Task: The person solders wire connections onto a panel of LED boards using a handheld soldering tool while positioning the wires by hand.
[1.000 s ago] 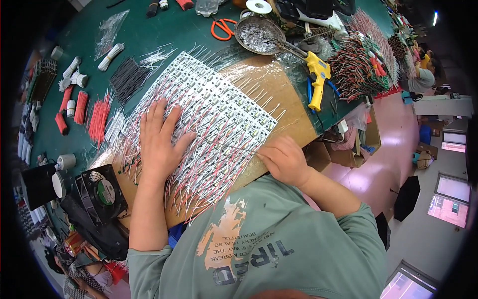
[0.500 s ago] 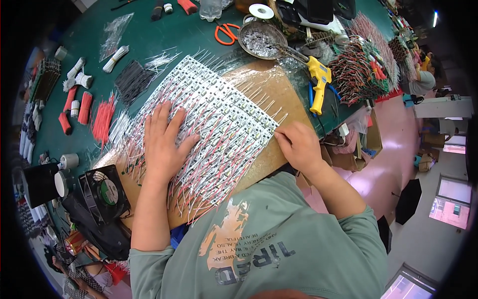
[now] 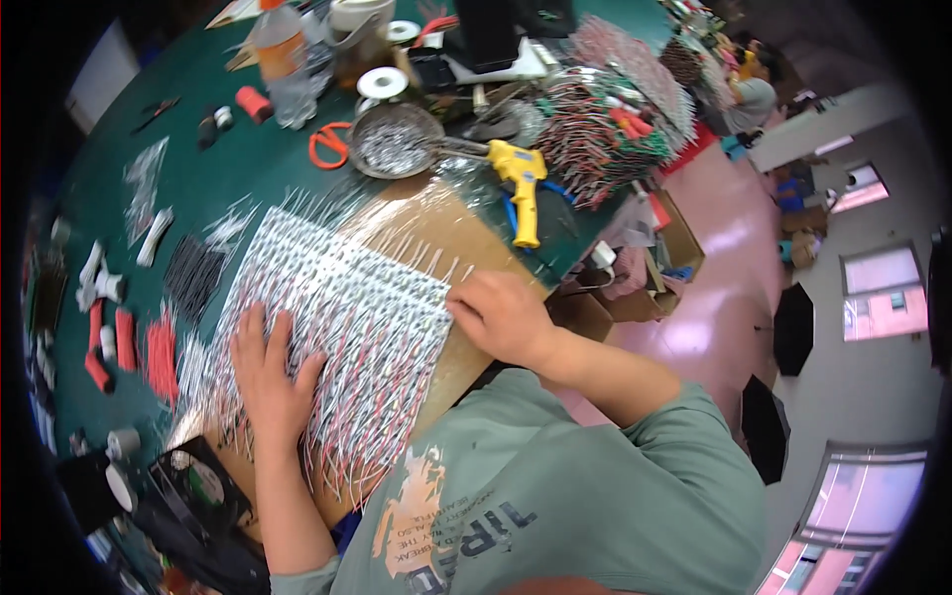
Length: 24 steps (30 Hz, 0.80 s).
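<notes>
A white panel of small circuit boards (image 3: 327, 260), with rows of white and red wires on it, lies on a brown board (image 3: 496, 243). My left hand (image 3: 273, 382) rests flat on the panel's left part, fingers spread over the wires. At its right corner, my right hand (image 3: 506, 317) is closed, thumb and forefinger pinching the edge. Exactly what sits between those fingertips is hidden. Loose wire ends stick out along the panel's far edge and hang over its near side.
Beyond the panel are a metal pan (image 3: 392, 139) of silvery bits, a yellow soldering gun (image 3: 520, 188), orange-handled scissors (image 3: 327, 146) and a plastic bottle (image 3: 283, 64). Black wires (image 3: 195, 273) and red wire bundles (image 3: 162, 357) lie left. A black fan (image 3: 203, 486) stands near left.
The view has swung, so the bench things sit further left and the bottle shows. Both hands keep much the same places on the panel.
</notes>
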Each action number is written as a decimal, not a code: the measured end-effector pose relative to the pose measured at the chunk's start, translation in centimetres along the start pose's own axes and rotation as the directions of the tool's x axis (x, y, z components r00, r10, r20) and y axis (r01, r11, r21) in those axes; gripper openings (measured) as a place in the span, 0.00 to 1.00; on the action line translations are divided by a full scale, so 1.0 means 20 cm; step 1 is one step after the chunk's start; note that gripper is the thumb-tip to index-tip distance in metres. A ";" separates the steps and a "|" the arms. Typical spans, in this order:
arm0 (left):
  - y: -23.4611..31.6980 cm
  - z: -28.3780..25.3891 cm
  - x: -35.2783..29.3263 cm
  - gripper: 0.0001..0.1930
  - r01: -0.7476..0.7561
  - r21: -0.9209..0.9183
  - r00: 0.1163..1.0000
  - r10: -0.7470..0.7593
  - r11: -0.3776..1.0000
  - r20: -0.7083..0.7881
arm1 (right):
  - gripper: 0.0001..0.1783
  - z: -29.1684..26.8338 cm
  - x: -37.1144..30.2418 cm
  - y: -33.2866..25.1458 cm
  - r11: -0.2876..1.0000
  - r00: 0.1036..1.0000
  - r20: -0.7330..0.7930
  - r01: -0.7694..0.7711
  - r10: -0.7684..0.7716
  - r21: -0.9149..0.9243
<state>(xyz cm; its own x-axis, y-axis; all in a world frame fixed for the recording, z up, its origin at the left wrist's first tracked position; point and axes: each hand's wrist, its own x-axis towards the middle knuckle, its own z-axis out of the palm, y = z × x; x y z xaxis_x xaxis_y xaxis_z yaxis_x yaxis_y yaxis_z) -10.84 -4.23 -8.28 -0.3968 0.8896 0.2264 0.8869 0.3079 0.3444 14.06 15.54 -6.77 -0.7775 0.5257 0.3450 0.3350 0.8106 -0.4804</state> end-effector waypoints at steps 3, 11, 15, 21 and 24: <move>0.00 0.00 0.00 0.32 0.013 0.020 0.999 -0.014 1.000 0.030 | 0.05 -0.05 -0.08 0.01 0.999 0.999 0.023 -0.037 0.038 -0.030; -0.01 0.02 0.01 0.32 -0.014 0.040 1.000 0.013 0.999 0.026 | 0.06 -0.03 -0.12 0.04 0.995 0.990 0.125 -0.048 0.059 -0.087; -0.01 0.02 0.01 0.30 -0.019 0.044 0.999 0.018 0.999 0.029 | 0.05 0.06 -0.04 0.04 0.996 0.993 0.102 -0.054 0.061 -0.072; -0.02 0.02 0.00 0.31 -0.019 0.054 0.999 0.017 0.998 0.031 | 0.04 0.16 0.08 0.02 0.998 0.999 -0.004 0.034 -0.035 -0.046; -0.01 0.02 0.01 0.32 -0.020 0.055 0.999 0.019 0.998 0.027 | 0.04 0.21 0.13 0.02 0.999 0.999 -0.033 0.036 -0.036 -0.010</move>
<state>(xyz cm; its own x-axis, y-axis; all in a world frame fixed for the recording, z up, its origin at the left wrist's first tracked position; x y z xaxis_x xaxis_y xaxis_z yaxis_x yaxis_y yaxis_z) -10.91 -4.03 -8.61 -0.3735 0.9039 0.2086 0.9064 0.3078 0.2895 9.96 16.21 -9.38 -0.7711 0.5045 0.3885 0.3123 0.8313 -0.4598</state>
